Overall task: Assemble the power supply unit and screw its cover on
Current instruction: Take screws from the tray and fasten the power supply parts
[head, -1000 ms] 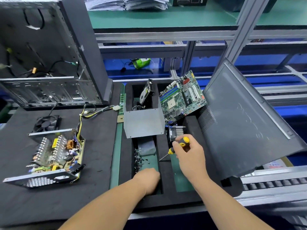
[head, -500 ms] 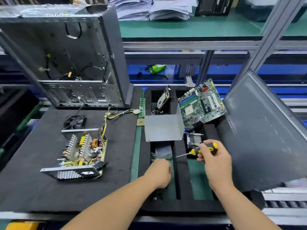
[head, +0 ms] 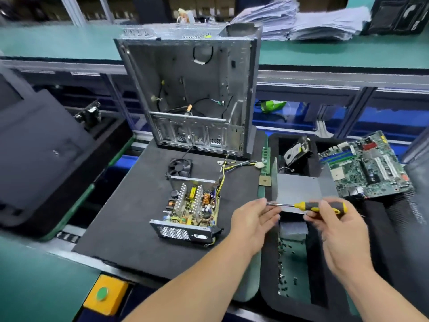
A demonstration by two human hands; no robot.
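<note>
Head: hands [head: 299, 219] above tray edge [head: 270, 228]

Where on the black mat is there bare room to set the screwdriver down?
The mat is bare left of the open power supply, out to its left edge, and in front of it toward the near edge. It is crowded behind: fan, cables and case. The right hand holds the screwdriver, the left hand at its tip.

Left hand [head: 253, 219] up from tray to screwdriver [head: 308, 206] tip.
</note>
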